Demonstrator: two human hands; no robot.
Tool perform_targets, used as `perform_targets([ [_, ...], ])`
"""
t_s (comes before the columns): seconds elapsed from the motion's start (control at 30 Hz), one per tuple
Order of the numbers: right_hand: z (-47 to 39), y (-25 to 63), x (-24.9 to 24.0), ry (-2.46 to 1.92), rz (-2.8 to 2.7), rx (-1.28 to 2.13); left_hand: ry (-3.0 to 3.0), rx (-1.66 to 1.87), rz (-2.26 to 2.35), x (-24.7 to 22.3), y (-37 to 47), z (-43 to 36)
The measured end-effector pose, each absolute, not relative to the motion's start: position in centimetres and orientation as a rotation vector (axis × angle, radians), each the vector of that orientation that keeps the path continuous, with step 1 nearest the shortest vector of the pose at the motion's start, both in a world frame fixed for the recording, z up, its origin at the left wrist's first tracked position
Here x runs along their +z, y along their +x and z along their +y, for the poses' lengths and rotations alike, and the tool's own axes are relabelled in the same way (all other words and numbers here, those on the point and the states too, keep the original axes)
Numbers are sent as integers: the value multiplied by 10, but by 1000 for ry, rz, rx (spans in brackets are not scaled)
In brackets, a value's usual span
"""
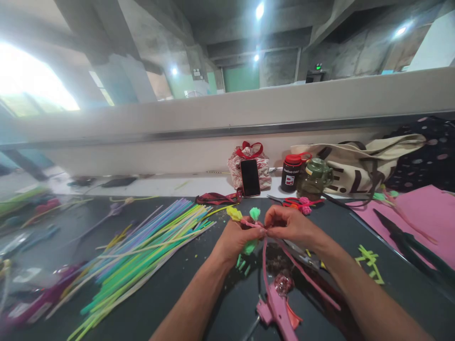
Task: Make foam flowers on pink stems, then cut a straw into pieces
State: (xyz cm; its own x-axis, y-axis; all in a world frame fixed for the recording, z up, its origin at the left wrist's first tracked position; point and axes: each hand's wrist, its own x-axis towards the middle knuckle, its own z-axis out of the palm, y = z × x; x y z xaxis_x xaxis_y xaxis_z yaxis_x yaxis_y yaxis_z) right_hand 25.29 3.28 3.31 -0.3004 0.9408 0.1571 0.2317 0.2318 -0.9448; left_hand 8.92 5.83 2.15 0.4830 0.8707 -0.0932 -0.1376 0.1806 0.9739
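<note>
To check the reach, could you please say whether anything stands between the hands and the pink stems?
Nothing visible does: the left hand and right hand pinch the pink stems; the glue gun lies nearer the person.

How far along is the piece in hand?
Partway, by the look of it. Done: yellow tuft and green tuft are formed. In hand: left hand and right hand pinch pink stems near the tufts. Left, probably: the stems' long free ends; a bundle of straight stems also lies unused.

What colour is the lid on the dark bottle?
Red; the head view shows the lid best.
</note>
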Motion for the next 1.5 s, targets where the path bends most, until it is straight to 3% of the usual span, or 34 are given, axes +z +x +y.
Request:
perform_targets([
  [0.9, 36, 248, 24, -1285, -1672, 1015, 1243, 893, 850, 23, 90, 60],
  [1.2, 38, 250, 23, -1190, -1645, 1225, 1105, 811, 767, 20, 89, 62],
  [1.5, 37, 251, 24, -1253, -1615, 1225, 1124, 783, 692, 19, 88, 60],
])
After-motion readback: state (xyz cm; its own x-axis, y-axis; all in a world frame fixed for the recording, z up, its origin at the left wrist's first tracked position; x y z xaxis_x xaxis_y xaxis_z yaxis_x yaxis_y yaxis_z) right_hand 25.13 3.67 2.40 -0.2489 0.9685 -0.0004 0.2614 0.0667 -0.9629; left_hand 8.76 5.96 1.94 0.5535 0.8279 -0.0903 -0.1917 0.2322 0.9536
